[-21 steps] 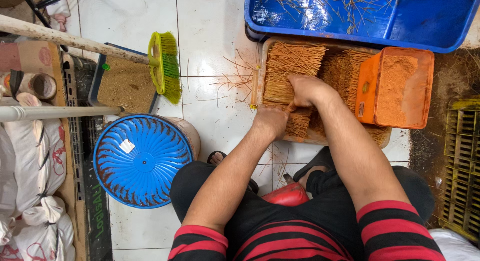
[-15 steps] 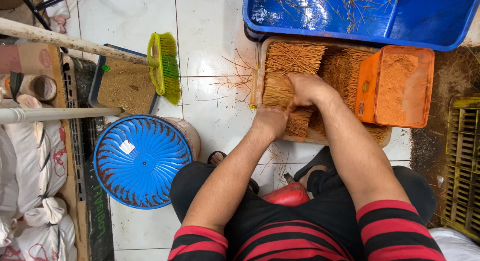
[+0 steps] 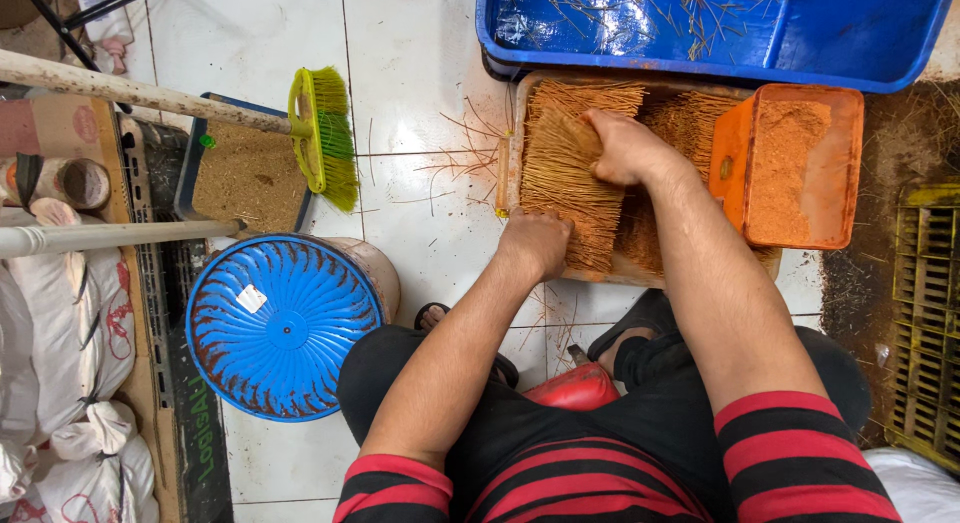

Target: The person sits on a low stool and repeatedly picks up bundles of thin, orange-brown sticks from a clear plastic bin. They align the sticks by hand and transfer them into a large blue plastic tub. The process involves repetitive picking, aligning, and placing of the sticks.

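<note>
1. Orange-brown thin sticks (image 3: 565, 178) form the bundle you work on; it lies in the left part of the shallow wooden tray (image 3: 510, 173) on the white tiled floor (image 3: 420, 73), just in front of your knees.
2. Keep your left hand (image 3: 537, 241) closed over the near end of the bundle, fingers curled down onto the stick ends at the tray's near edge.
3. Keep your right hand (image 3: 625, 148) closed over the far upper side of the bundle, fingers wrapped around the sticks.
4. Press both hands evenly so the sticks stay parallel. An uneven squeeze is likely to fan the ends out or snap the thin sticks.
5. Hold the bundle low over the tray so loose sticks fall inside it; several strays (image 3: 465, 158) already lie on the floor to its left.
6. Note the containers:
   - The tray holds a second mass of sticks to the right of the bundle, coated in the same powder.
   - The orange plastic box (image 3: 735, 198) rests on the tray's right side and holds orange-brown powder (image 3: 790, 163).
   - The blue tub (image 3: 900, 58) beyond the tray holds only scattered sticks.
   - The dustpan (image 3: 240, 178) on the left holds brown powder, with a green broom (image 3: 325, 138) resting on it.
   - The blue round lid (image 3: 285, 328) covers a drum; its contents are hidden.
</note>
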